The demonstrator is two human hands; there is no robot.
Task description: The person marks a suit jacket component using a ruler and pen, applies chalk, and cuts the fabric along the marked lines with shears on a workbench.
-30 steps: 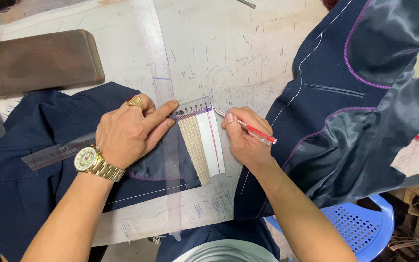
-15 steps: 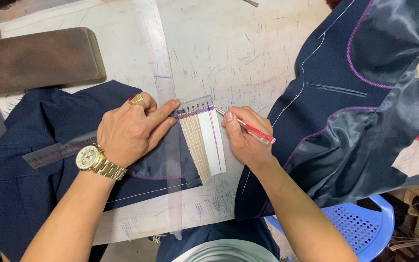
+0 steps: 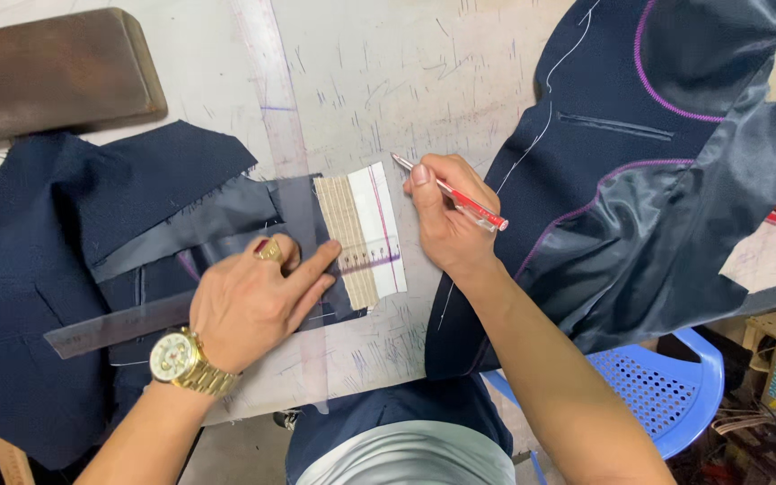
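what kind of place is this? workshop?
Most likely a tailoring workshop. Navy jacket pieces with purple piping lie on a work table covered in pen marks. The left hand presses a clear ruler across a fabric piece, and the right hand holds a red pen.

Bare, pen-marked table (image 3: 379,81) is lying open above and between the two hands. A brown wooden block (image 3: 51,72) is blocking the top left corner. Navy cloth pieces (image 3: 65,233) are covering the left side, and a navy jacket (image 3: 639,171) is filling the right.
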